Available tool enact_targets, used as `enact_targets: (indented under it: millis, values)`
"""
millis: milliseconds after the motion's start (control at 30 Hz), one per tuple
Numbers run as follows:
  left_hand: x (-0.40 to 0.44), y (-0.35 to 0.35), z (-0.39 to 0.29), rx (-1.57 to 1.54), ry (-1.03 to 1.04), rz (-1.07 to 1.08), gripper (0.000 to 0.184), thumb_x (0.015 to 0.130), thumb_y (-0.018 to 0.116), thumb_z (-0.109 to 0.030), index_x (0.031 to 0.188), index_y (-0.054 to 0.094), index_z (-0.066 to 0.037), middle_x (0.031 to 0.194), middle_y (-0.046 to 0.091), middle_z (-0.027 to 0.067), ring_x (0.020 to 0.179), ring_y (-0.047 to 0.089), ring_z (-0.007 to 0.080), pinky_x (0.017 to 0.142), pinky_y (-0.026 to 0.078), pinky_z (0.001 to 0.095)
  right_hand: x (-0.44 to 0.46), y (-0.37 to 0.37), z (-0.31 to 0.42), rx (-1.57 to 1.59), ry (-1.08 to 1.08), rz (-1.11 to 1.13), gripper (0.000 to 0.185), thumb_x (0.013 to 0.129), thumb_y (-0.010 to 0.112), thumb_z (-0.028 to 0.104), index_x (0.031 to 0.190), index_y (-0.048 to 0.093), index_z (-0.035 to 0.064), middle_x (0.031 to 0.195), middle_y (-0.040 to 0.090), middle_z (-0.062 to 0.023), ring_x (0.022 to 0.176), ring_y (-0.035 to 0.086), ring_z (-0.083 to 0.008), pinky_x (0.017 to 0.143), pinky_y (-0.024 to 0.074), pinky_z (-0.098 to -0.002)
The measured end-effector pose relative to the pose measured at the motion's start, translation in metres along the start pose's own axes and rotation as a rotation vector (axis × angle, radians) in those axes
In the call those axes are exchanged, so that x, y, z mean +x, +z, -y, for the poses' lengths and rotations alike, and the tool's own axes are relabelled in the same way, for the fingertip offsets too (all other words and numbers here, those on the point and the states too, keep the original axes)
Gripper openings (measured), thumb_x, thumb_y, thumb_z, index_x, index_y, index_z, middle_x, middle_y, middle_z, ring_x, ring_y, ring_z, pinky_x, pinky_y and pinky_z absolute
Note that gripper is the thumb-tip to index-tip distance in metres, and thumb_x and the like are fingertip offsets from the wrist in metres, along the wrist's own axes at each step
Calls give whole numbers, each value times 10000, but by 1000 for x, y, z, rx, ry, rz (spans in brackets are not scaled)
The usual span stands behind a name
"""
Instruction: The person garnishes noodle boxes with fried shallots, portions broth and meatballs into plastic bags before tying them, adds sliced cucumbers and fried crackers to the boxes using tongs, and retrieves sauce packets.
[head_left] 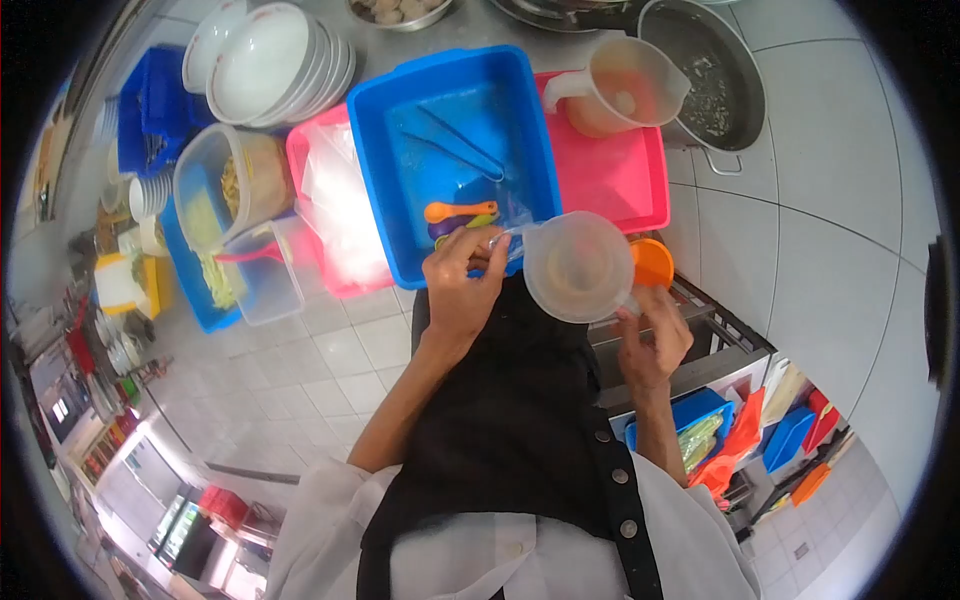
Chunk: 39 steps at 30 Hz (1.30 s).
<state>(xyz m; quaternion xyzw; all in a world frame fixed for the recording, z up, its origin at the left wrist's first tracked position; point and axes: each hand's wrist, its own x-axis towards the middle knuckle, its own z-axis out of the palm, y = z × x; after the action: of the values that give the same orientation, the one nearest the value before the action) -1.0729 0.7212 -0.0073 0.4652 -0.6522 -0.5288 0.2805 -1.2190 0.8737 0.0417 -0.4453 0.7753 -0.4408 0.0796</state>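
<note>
My right hand [655,335] is closed on the handle of a translucent plastic jug [578,262], seen from above in front of my apron. My left hand [466,268] pinches a clear plastic bag [514,232] at the jug's left rim; how far the bag reaches is hard to see. Just beyond my left hand lies a blue tray [400,185]. Inside it are tongs [455,150], an orange spoon [458,211] and purple and green utensils partly hidden by my fingers.
Behind the jug, a pink tray [610,185] bears a larger jug [628,88] of reddish liquid. A metal pot [705,90] stands at right. On the left are stacked bowls [270,65], a food tub [225,185] and another pink tray [300,155] with plastic bags [345,200].
</note>
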Motion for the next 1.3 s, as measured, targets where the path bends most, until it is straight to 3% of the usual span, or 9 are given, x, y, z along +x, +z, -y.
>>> enact_targets:
  millis: [33, 133, 367, 433, 567, 700, 767, 1300]
  values:
    - [-2, 1, 0, 18, 55, -7, 117, 818, 699, -6, 922, 674, 42, 777, 641, 100, 630, 659, 147, 534, 545, 260, -2, 2, 4, -73, -82, 6, 217, 722, 741, -6, 920, 652, -23, 786, 637, -131, 655, 597, -259, 606, 467, -321]
    - [-5, 4, 1, -49, 81, -40, 102, 816, 694, 3, 907, 671, 41, 777, 650, 99, 643, 668, 150, 552, 542, 250, -7, 6, 10, -124, -37, 106, 229, 728, 759, 14, 928, 652, -14, 736, 609, -117, 630, 581, -252, 571, 452, -336]
    - [-9, -2, 2, -163, -41, 32, 101, 824, 692, -36, 881, 667, 44, 808, 667, 115, 677, 668, 174, 641, 525, 260, -12, 13, 5, -208, -105, 162, 214, 763, 762, 70, 936, 656, 1, 694, 596, -103, 606, 567, -234, 549, 443, -329]
    - [-7, -4, 5, -78, -2, 157, 129, 848, 678, -11, 951, 660, 64, 904, 676, 111, 798, 666, 154, 731, 548, 267, -10, 13, 7, -232, -120, 172, 212, 763, 766, 74, 931, 656, 3, 685, 596, -96, 593, 563, -214, 538, 440, -322]
    - [-6, -3, 6, -71, -35, 202, 134, 852, 680, -42, 936, 659, 61, 890, 678, 109, 796, 668, 151, 724, 547, 274, -5, 17, 8, -241, -197, 153, 214, 762, 778, 90, 917, 658, 4, 660, 598, -78, 558, 548, -163, 496, 431, -300]
    - [-7, -1, 6, -54, -33, 213, 144, 855, 677, -64, 934, 663, 55, 866, 682, 109, 780, 679, 161, 717, 549, 279, -2, 18, 13, -224, -133, 170, 218, 720, 784, 42, 885, 652, -15, 650, 585, -106, 550, 541, -225, 520, 427, -317]
    - [-7, -1, 6, -47, -32, 215, 141, 856, 674, -65, 932, 664, 53, 862, 684, 112, 775, 682, 165, 715, 550, 281, 1, 18, 12, -261, -214, 208, 227, 763, 782, 109, 909, 654, -9, 649, 602, -74, 543, 549, -167, 467, 428, -296]
    - [-5, -1, 5, -29, -44, 238, 116, 855, 662, -46, 914, 657, 53, 865, 687, 121, 779, 693, 183, 727, 560, 299, 18, 24, 24, -300, -252, 271, 228, 746, 784, 127, 871, 636, 7, 616, 565, -55, 518, 525, -163, 468, 418, -295]
